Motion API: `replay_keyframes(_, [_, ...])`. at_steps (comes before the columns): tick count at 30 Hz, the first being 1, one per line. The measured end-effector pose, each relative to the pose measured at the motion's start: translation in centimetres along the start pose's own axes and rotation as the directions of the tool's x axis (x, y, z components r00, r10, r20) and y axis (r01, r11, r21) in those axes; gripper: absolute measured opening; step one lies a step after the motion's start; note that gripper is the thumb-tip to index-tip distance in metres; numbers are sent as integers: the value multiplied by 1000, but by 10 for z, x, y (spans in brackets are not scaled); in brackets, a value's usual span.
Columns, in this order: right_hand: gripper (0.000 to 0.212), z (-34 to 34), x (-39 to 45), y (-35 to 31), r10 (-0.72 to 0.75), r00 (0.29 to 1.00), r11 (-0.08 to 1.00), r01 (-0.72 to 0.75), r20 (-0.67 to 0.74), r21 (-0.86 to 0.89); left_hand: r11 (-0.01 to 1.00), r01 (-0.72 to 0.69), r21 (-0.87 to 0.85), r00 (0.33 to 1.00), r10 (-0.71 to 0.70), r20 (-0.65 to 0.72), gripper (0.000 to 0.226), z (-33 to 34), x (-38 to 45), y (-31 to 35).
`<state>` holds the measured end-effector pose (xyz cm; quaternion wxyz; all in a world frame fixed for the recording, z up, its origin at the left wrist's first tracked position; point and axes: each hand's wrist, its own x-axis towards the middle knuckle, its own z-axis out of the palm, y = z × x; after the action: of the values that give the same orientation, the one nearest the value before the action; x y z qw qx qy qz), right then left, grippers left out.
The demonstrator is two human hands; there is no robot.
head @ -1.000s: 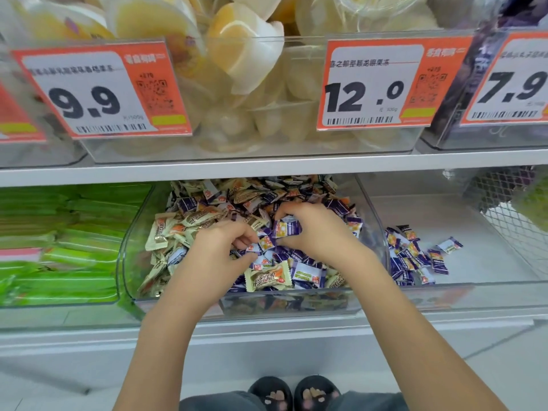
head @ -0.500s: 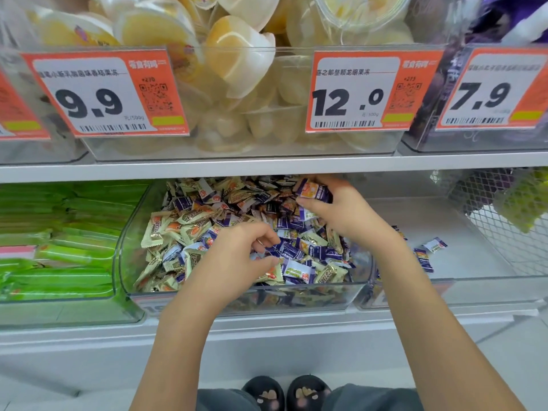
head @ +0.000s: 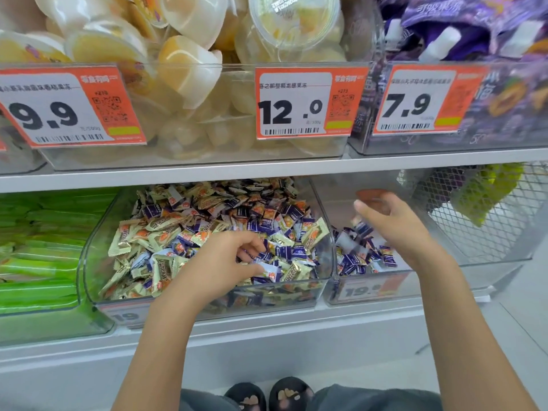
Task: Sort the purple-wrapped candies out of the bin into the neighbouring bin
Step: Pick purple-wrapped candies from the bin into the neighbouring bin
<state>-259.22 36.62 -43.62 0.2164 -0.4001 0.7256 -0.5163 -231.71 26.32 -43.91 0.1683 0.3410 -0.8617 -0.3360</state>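
Since half a second ago the right hand (head: 394, 226) has crossed from the back of the mixed bin (head: 89, 262) into the neighbouring bin (head: 439, 262) on its right, and the purple candy it then pinched is no longer between its fingers. A blurred purple-wrapped candy (head: 360, 228) hangs just beside the palm, above the pile there, apparently falling. The left hand (head: 225, 262) has barely shifted in the mixed bin.

From the head camera, the right hand is spread, fingers loosely extended, gripping nothing. The left hand lies knuckles up on the heap, fingertips curled down among the wrappers; whether it pinches a candy I cannot tell, since the fingertips are buried.

The sort looks to be at an early-to-middle stage. The neighbouring bin holds a modest pile of purple candies (head: 361, 256) against its left front corner, roughly two dozen, too jumbled for an exact count. Many purple wrappers (head: 284, 250) remain in the mixed bin, scattered through the middle and right of the heap among cream-gold candies (head: 160, 232); dozens of each, beyond counting. Two hands and two bins are in play, on one shelf (head: 267, 318).
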Motion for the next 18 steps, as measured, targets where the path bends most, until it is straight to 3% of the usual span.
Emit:
replay_keyframes(1, [9, -1, -3, -6, -60, 997, 998, 60, -53, -1, 1000, 8, 7, 1000, -8, -11, 23, -2, 0, -2])
replay_keyframes(3, [12, 3, -8, -17, -176, 981, 984, 178, -81, 18, 999, 23, 28, 999, -22, -50, 24, -8, 0, -7])
replay_keyframes(7, [19, 47, -22, -43, -326, 932, 941, 336, 159, -36, 998, 55, 34, 990, -51, -130, 25, -17, -3, -18])
replay_keyframes(10, [27, 93, -21, -57, -308, 879, 898, 395, 364, -195, 994, 74, 74, 986, -62, -156, 22, -22, -5, -24])
replay_keyframes(12, [45, 119, -17, -60, -264, 838, 802, 466, 477, -374, 991, 79, 112, 985, -61, -160, 25, -26, -6, -28])
replay_keyframes(14, [66, 140, -13, -61, -199, 815, 724, 497, 544, -479, 988, 82, 131, 987, -62, -151, 31, -31, -8, -31])
replay_keyframes(18, [95, 171, -9, -54, -77, 809, 706, 457, 583, -541, 981, 111, 157, 982, -84, -170, 33, -39, -12, -40])
